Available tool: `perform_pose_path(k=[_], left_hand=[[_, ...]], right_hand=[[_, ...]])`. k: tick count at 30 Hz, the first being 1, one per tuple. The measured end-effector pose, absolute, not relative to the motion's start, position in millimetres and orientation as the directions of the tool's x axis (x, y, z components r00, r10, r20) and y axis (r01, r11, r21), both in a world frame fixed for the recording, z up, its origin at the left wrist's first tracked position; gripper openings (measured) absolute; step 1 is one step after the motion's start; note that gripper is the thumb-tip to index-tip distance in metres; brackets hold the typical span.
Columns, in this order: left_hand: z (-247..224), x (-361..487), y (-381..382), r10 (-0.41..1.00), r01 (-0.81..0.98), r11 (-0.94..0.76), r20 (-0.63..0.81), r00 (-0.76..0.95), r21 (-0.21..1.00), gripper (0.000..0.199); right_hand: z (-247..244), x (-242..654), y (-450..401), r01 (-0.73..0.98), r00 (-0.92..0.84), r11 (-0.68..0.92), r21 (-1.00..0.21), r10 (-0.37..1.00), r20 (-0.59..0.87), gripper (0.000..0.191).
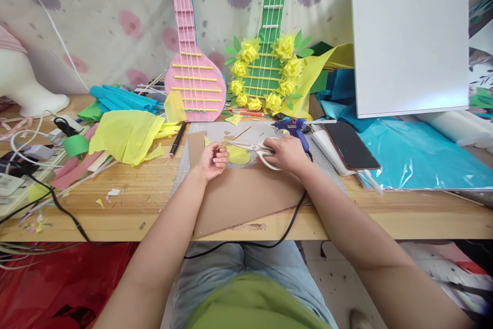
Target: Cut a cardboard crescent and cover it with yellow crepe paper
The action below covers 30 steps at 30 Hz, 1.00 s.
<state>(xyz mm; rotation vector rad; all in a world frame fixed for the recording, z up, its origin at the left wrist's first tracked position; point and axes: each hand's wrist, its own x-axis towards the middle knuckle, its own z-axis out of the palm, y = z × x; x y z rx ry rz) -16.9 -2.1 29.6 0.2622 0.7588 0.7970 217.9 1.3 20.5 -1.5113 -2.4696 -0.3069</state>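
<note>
Over a sheet of brown cardboard (250, 195), my right hand (287, 153) grips a pair of scissors (265, 153) with pale handles, its fingers in the loops. The blades point left and end close beside my left hand (215, 161). That hand is closed in a pinch; a thin, light strand seems to show at its fingertips, too small to name. Beneath the blades lies a piece of yellow paper (239, 155). A thin brown stick (242, 134) lies just behind the scissors. The blue glue gun (295, 127) rests behind my right hand.
A pink paper instrument (195, 80) and a green one (262, 75) with yellow paper flowers lean at the back. Yellow crepe paper (125, 134) and a black marker (177, 139) lie left. Right are a phone (351, 145) and blue wrapping (423, 154). A black cord (287, 229) hangs near the front edge.
</note>
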Motion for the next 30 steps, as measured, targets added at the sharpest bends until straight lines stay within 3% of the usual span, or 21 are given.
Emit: perform_pose_path(k=[4,7,10,14,17,23,30], left_hand=[[26.6,-15.6,-2.6,0.771,-0.576,0.637,-0.446,0.456,0.512,0.030],[20.4,-10.2,-2.9,0.907,-0.595,0.422,-0.313,0.283,0.684,0.019],[13.3,-6.0,-2.7,0.982,-0.500,0.187,-0.169,0.082,0.846,0.016],[6.1,-4.3,-2.2,0.998,-0.326,0.063,-0.063,0.009,0.943,0.027],[3.0,-3.4,-1.8,0.999,-0.234,-0.002,-0.006,-0.034,0.972,0.028],[1.9,-5.2,-0.6,0.997,-0.138,-0.055,0.046,-0.066,0.989,0.025],[6.8,-8.1,-3.0,0.983,0.021,-0.146,0.143,0.115,0.989,0.014]], right_hand=[[18.7,209.3,-3.2,0.917,-0.388,0.399,0.021,0.877,0.282,0.037],[17.1,201.3,-7.3,0.936,-0.304,0.332,-0.117,0.930,0.205,0.038],[16.3,196.4,-9.0,0.918,-0.276,0.301,-0.260,0.953,0.127,0.041],[18.4,196.6,-8.1,0.897,-0.238,0.246,-0.368,0.969,0.067,0.042],[20.7,198.4,-8.0,0.908,-0.222,0.235,-0.347,0.972,0.077,0.041],[20.8,204.5,-6.5,0.946,-0.270,0.294,-0.137,0.948,0.168,0.043],[21.0,201.6,-7.5,0.855,-0.469,0.472,-0.213,0.881,0.072,0.046]])
